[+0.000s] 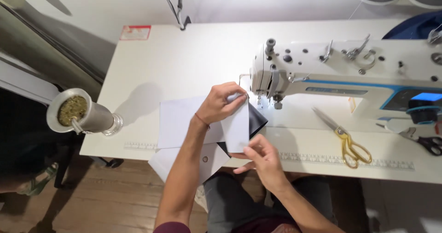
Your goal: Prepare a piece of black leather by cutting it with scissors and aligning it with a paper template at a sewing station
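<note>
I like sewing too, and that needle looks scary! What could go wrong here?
The left hand presses the white fabric right beside the sewing machine's needle, so its fingers could get pricked if it slips closer. The right hand pinches only a fabric edge, so the dark layer might shift out of line. The cup at the table's corner could be knocked off.
</note>
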